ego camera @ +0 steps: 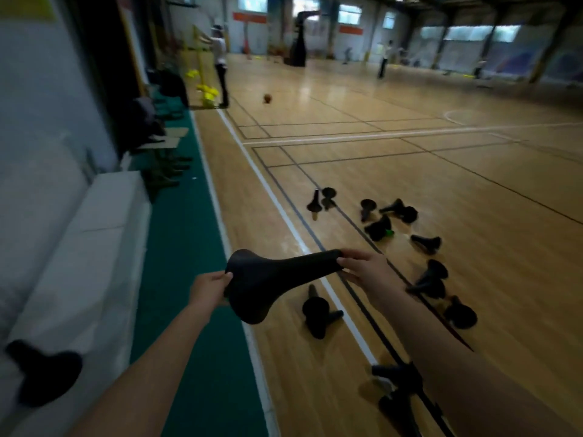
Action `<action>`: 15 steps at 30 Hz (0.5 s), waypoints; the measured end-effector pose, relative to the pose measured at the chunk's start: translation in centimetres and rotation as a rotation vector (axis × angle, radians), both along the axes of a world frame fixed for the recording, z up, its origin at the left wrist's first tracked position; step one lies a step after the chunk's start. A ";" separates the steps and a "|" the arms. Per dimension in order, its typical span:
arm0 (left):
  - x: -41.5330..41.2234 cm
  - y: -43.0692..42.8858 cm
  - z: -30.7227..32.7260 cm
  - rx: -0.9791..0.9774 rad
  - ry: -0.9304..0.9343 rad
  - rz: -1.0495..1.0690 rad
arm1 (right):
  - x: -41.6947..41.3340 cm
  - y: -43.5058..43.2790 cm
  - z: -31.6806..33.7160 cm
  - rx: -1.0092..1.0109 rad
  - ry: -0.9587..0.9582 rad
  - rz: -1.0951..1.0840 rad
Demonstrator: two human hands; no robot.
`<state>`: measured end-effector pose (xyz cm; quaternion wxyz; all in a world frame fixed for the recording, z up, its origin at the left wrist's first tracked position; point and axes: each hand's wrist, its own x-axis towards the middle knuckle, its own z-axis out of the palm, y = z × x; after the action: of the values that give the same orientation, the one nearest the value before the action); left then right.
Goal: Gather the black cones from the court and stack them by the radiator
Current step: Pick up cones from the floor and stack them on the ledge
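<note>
I hold a black cone (268, 280) sideways in front of me, above the court's sideline. My left hand (211, 287) pinches the rim of its wide base. My right hand (362, 268) grips its narrow tip. Several more black cones lie tipped over on the wooden court floor to the right, among them one below the held cone (317, 310) and one further out (378, 228). Another black cone (44, 372) rests on the white covered radiator (94, 247) at the lower left.
A green strip of floor (186, 247) runs between the white ledge and the court. Chairs and bags (157, 146) line the left wall further on. A person (220, 64) stands near yellow cones (206, 91). A ball (267, 98) lies on the court.
</note>
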<state>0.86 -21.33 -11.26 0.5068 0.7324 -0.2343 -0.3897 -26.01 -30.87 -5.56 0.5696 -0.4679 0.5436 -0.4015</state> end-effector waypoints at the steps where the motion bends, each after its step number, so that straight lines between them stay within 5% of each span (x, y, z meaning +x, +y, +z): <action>1: 0.5 1.7 -0.2 0.002 -0.005 0.048 | 1.2 0.1 0.0 0.010 -0.017 0.062; 15: 6.1 27.1 -1.8 0.076 0.022 0.641 | 17.5 13.0 -1.4 -0.002 -0.048 0.771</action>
<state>7.01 5.76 -13.04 0.5785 0.7831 0.0288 -0.2266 -8.54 -17.88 -7.00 0.6908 -0.6290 0.3138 -0.1692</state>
